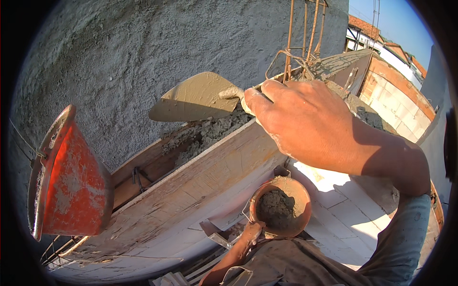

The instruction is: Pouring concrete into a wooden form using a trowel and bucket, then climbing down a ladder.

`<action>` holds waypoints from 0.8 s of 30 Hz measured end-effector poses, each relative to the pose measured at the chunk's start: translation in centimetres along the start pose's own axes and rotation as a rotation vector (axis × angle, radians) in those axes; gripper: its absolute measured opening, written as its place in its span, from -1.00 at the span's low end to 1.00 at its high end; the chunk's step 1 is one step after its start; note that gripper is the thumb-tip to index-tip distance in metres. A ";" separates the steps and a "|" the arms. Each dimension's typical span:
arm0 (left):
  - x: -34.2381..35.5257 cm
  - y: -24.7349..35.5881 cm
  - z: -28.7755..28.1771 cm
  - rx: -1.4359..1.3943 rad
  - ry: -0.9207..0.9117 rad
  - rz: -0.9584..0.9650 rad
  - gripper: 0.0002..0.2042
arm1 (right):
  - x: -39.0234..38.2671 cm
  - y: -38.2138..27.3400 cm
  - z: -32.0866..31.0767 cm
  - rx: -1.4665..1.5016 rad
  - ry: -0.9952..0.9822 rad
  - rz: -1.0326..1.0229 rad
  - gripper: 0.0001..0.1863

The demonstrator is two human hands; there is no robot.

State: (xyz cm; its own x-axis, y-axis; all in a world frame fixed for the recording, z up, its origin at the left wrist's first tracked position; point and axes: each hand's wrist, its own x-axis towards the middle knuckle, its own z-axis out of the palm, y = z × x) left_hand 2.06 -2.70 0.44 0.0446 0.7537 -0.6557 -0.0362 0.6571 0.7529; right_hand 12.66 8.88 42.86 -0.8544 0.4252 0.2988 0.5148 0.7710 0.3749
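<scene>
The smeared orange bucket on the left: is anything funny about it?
Yes. The smeared orange bucket is tipped sideways beside the long wooden board, its mouth facing left. It looks odd because buckets usually stand upright. I can't see inside.

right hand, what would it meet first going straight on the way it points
Probably the rough grey wall, with the trowel the right hand holds leading; how far off is unclear.

Room opens between the red bucket [78, 178] and trowel [193, 98], with upright rebar [289, 38] beyond.
</scene>
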 end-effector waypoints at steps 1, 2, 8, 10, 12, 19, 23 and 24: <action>1.2 -1.9 -0.1 0.116 0.014 0.224 -0.77 | -1.2 -0.5 -1.1 -0.001 -0.007 0.019 -0.53; 1.9 -3.2 -0.1 0.238 0.006 0.441 -0.79 | -2.4 -0.7 -1.8 -0.008 -0.034 0.113 -0.53; -3.3 3.0 -0.1 -0.110 0.158 0.100 -0.83 | -13.7 4.4 1.3 0.371 -0.360 0.497 -0.60; -3.3 2.6 -1.0 -0.016 0.119 0.323 -0.80 | -17.6 2.6 5.5 0.311 -0.562 0.437 -0.62; -3.8 2.1 -0.8 0.094 0.052 0.477 -0.78 | -21.6 -1.3 12.6 0.139 -0.649 0.461 -0.70; -2.8 5.9 2.4 0.477 0.204 0.251 -0.72 | -25.2 -9.4 21.9 0.125 -0.411 0.342 -0.84; -4.2 7.5 3.3 0.641 0.114 0.043 -0.60 | -25.1 -7.1 20.9 -0.065 -0.697 0.491 -0.85; -5.1 7.9 4.0 0.655 0.100 0.035 -0.60 | -26.2 -7.3 22.6 0.133 -0.773 0.442 -0.85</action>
State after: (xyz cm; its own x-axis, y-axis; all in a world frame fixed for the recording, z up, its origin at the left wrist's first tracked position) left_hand 5.49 -1.37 10.00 -0.0396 0.7925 -0.6086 0.5799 0.5142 0.6319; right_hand 29.67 2.82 12.48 -0.4147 0.8591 -0.3001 0.8363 0.4897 0.2464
